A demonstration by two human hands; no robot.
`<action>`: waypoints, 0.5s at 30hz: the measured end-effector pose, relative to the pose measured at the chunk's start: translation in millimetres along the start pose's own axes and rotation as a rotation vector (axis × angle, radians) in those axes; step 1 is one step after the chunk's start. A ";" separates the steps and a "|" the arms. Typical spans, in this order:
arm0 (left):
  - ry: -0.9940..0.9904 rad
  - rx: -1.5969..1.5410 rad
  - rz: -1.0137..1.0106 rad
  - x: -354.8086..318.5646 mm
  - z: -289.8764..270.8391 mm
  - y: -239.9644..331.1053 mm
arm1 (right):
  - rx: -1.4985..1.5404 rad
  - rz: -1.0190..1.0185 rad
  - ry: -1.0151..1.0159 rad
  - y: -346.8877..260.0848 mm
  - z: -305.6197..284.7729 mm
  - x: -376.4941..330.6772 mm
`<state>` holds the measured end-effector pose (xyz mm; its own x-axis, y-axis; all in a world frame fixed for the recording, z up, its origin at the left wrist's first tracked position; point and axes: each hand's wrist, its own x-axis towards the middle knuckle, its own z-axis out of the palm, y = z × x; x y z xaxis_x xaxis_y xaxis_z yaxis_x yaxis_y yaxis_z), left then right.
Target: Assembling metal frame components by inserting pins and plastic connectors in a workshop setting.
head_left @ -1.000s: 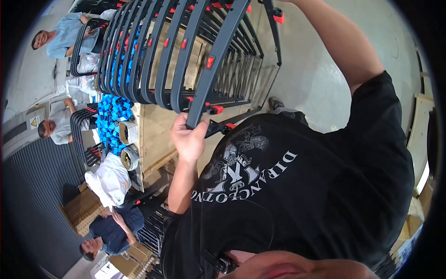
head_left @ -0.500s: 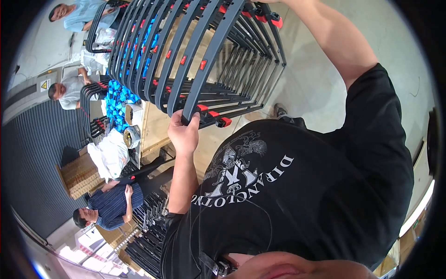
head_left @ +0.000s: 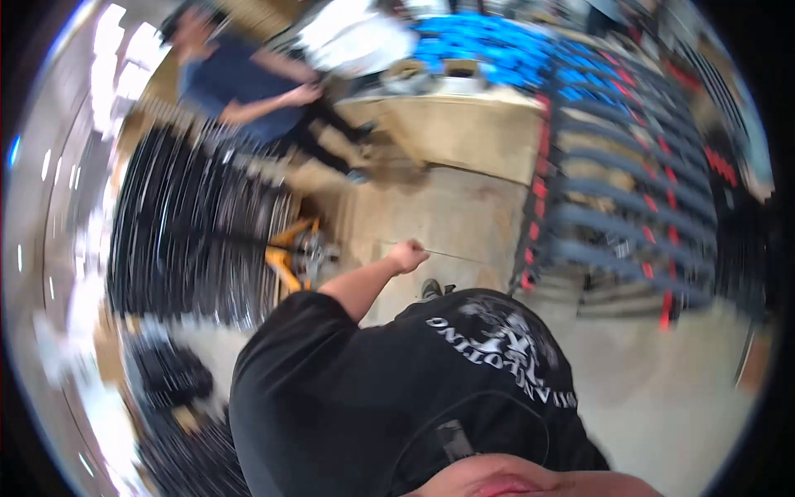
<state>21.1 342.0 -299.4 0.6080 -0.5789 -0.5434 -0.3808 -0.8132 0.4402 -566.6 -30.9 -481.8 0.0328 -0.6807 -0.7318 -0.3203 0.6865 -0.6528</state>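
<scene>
My left hand (head_left: 407, 257) hangs in front of my body over the floor, its fingers curled closed. I see nothing held in it, though motion softens the outline. My right hand is out of view. To the right, a row of dark grey bent tube frames (head_left: 629, 211) with red clips stands apart from my left hand. Nearer to that hand, on its left, is a yellow pallet jack (head_left: 286, 257) beside a large stack of black frame parts (head_left: 190, 232).
A wooden table (head_left: 464, 137) ahead bears blue parts (head_left: 484, 45), a white bag (head_left: 352, 33) and a roll of tape (head_left: 406, 74). A person in a dark blue shirt (head_left: 240, 79) stands far left. More black parts (head_left: 170, 373) lie at the near left.
My left hand has let go of the grey frame and moved away from it. My view has turned left, so the frames now stand at the right. My right arm has left the view.
</scene>
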 end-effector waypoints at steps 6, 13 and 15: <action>-0.861 0.710 -0.217 -70.9 60.4 -347.7 | -0.468 -0.229 -0.372 -199.7 267.3 -6.6; -0.213 -0.116 -0.534 -39.9 7.7 -345.0 | -0.803 -0.400 -0.609 -244.0 562.7 -100.2; -0.120 -0.200 -0.411 -22.3 -62.8 -322.2 | -0.891 -0.400 -0.636 -231.3 601.3 -117.0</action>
<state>174.0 620.8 -384.3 0.5912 -0.2241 -0.7748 0.0231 -0.9555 0.2940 72.9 43.7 -362.7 0.6697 -0.3833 -0.6361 -0.7234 -0.1429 -0.6755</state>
